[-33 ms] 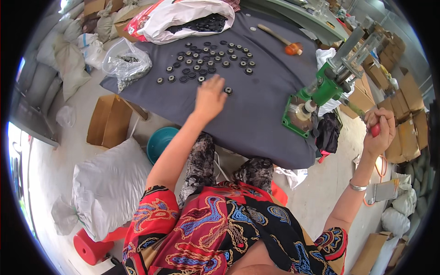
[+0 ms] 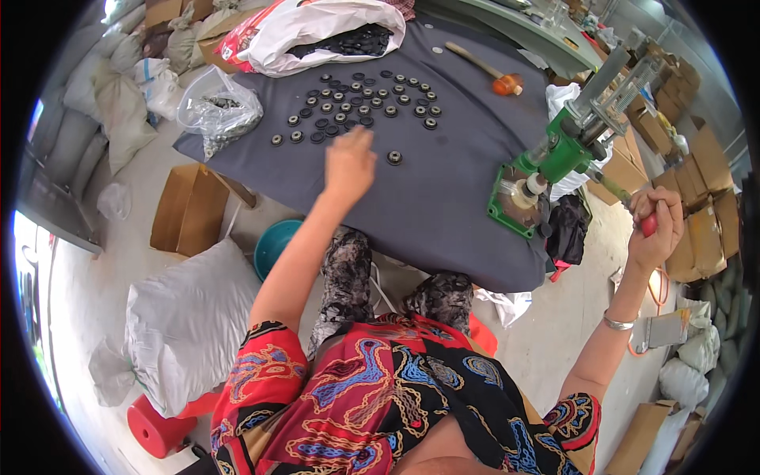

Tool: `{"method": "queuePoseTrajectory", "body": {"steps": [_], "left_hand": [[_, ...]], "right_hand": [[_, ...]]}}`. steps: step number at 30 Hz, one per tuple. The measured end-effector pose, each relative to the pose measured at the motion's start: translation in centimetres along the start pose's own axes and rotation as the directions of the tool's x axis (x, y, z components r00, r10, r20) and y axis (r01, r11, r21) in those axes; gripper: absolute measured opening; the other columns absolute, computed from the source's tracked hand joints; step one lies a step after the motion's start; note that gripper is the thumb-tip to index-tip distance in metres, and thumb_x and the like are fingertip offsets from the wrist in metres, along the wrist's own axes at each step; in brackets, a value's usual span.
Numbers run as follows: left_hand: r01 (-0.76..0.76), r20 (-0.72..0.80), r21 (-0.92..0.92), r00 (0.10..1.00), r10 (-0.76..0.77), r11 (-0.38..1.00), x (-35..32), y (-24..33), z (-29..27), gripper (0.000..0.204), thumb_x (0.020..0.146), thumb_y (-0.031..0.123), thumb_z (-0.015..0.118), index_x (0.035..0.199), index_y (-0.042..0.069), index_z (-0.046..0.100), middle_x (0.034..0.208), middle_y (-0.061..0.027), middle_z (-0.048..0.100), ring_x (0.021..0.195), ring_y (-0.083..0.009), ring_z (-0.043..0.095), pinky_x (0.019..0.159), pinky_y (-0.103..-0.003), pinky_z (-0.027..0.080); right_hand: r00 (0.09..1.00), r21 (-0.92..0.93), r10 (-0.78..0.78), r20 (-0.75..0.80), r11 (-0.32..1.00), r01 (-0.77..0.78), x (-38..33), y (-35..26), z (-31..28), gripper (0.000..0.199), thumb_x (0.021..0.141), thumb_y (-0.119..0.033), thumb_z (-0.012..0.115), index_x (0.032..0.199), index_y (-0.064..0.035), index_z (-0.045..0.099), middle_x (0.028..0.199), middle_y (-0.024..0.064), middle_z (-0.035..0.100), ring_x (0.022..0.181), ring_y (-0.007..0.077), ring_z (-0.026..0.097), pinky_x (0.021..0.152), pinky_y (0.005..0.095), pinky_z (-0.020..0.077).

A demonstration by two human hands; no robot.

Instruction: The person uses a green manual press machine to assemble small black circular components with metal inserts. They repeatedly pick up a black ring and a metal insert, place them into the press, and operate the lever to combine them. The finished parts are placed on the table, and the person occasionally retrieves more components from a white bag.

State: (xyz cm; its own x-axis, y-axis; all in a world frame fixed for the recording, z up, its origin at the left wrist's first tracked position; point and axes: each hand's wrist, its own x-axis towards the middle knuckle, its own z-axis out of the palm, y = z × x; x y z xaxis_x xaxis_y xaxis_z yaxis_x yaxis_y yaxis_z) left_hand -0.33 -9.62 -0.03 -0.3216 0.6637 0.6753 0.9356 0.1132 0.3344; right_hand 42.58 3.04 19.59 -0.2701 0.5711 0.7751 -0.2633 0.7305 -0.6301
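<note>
Above the near side of the grey-covered table (image 2: 451,190), my left hand (image 2: 350,165) reaches over the spread of small black round parts. Its fingertips are blurred and point down at the group's near edge, covering a part there, so what they touch or hold is hidden. A lone black part with a metal centre (image 2: 394,157) lies to the right of that hand. Off the table's right side, my right hand (image 2: 659,225) is closed around the red-tipped lever (image 2: 649,226) of a green hand press (image 2: 560,154). A pale round piece (image 2: 537,184) sits low on the press.
At the table's far edge lies a white bag (image 2: 273,39) of black pieces. A clear plastic bag (image 2: 218,111) of small metal parts sits at the left corner. An orange-headed mallet (image 2: 507,84) lies at the far right. Below stand a teal basin (image 2: 273,245) and a stuffed white sack (image 2: 186,317).
My left hand has shifted a little left, away from the lone black part and over the near edge of the group. My right hand stays on the lever.
</note>
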Motion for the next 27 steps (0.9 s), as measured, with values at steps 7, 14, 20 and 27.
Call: {"method": "queuePoseTrajectory", "body": {"steps": [7, 14, 20, 27], "left_hand": [[0.031, 0.186, 0.502, 0.972, -0.144, 0.864, -1.3, -8.2, -1.6, 0.036, 0.083, 0.017, 0.063, 0.116, 0.002, 0.063, 0.123, -0.0129, 0.062, 0.113, -0.0316, 0.055, 0.09, -0.044, 0.046], [0.092, 0.208, 0.355, 0.962, -0.175, 0.93, -0.5, -5.9, -2.8, 0.022, 0.079, 0.018, 0.069, 0.097, 0.004, 0.066, 0.094, -0.013, 0.064, 0.097, -0.0306, 0.062, 0.078, -0.042, 0.051], [0.012, 0.383, 0.332, 0.912, -0.146, 0.943, 1.0, -6.8, -2.9, 0.019, 0.078, 0.015, 0.069, 0.095, 0.007, 0.07, 0.09, -0.0147, 0.065, 0.086, -0.0325, 0.064, 0.077, -0.042, 0.052], [0.33, 0.186, -0.345, 0.941, -0.281, 0.879, 0.0, -3.4, -0.6, 0.023, 0.073, 0.015, 0.073, 0.09, 0.002, 0.065, 0.081, -0.013, 0.064, 0.073, -0.0282, 0.063, 0.069, -0.039, 0.051]], "right_hand": [[1.0, 0.011, -0.024, -0.003, 1.0, 0.024, 0.2, 0.5, 0.2, 0.018, 0.093, -0.008, 0.044, 0.09, 0.0047, 0.056, 0.06, 0.0055, 0.042, 0.055, 0.015, 0.039, 0.06, 0.0316, 0.0382], [1.0, 0.028, 0.004, 0.013, 1.0, -0.004, 0.1, 0.2, 0.0, 0.018, 0.093, -0.008, 0.044, 0.09, 0.0046, 0.056, 0.06, 0.0058, 0.043, 0.057, 0.0155, 0.04, 0.062, 0.0316, 0.0387], [1.0, 0.025, 0.016, 0.008, 1.0, -0.016, 0.0, 0.2, 0.1, 0.018, 0.094, -0.009, 0.045, 0.09, 0.0042, 0.056, 0.062, 0.0061, 0.045, 0.057, 0.0147, 0.042, 0.064, 0.032, 0.0401], [1.0, 0.027, -0.002, 0.006, 1.0, 0.001, 0.0, 0.3, 0.1, 0.017, 0.094, -0.009, 0.045, 0.09, 0.0039, 0.056, 0.063, 0.0065, 0.048, 0.058, 0.0142, 0.043, 0.065, 0.0323, 0.0413]]}}
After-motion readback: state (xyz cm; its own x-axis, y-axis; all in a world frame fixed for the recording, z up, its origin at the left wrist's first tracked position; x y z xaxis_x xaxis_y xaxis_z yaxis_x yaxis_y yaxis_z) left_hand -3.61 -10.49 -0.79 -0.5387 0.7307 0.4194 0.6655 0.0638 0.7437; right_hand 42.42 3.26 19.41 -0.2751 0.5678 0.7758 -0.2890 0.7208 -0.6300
